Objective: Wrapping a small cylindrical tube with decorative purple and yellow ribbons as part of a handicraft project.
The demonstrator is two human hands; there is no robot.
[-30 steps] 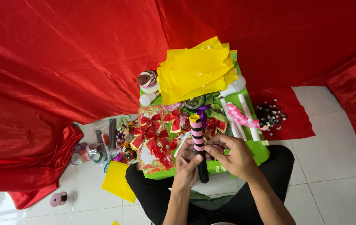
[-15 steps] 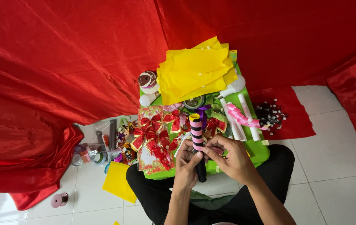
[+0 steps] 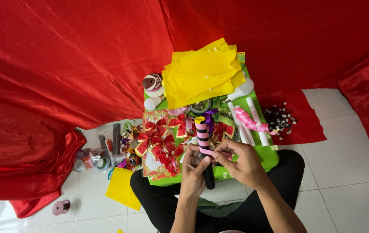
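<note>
My left hand (image 3: 194,169) grips a black tube (image 3: 204,149) wound with pink ribbon in a spiral, its yellow-rimmed open end pointing away from me. My right hand (image 3: 241,160) pinches the pink ribbon against the tube's middle. Both hands work over a green table (image 3: 267,156) above my crossed legs in black trousers. Red and gold ribbon bows (image 3: 160,140) lie on the table just left of the tube.
A stack of yellow paper sheets (image 3: 201,73) covers the table's far end. White tubes with pink ribbon (image 3: 250,121) lie to the right, dark beads (image 3: 280,120) beyond. Tape rolls and tools (image 3: 100,157) sit on the floor left, beside a yellow sheet (image 3: 121,188). Red cloth (image 3: 63,77) surrounds everything.
The tube stays where it was. My right-hand fingers have shifted slightly along the ribbon at the tube's middle.
</note>
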